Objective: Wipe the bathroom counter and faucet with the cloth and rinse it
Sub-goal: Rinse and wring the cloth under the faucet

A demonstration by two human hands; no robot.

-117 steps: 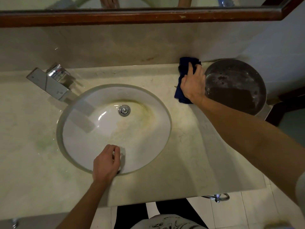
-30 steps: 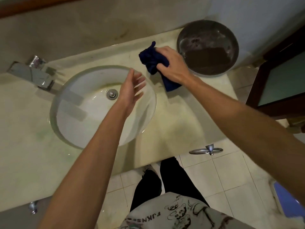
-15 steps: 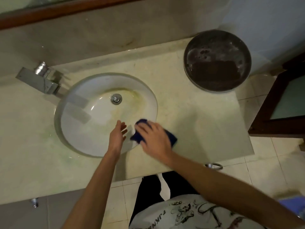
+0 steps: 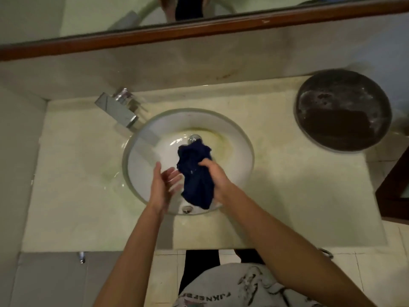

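- You stand at a pale stone counter (image 4: 287, 185) with a round white sink (image 4: 241, 151), the faucet (image 4: 116, 109) at its back left.
- Your right hand (image 4: 218, 177) grips the dark blue cloth (image 4: 195, 173), bunched, over the sink.
- Your left hand (image 4: 162, 185) is beside it, fingers spread, touching the cloth.
- A dark round pan (image 4: 343, 109) sits at the counter's far right.

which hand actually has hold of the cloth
The right hand: its fingers are curled round the bunched dark blue cloth over the sink. The left hand is beside it with fingers spread, gripping nothing.
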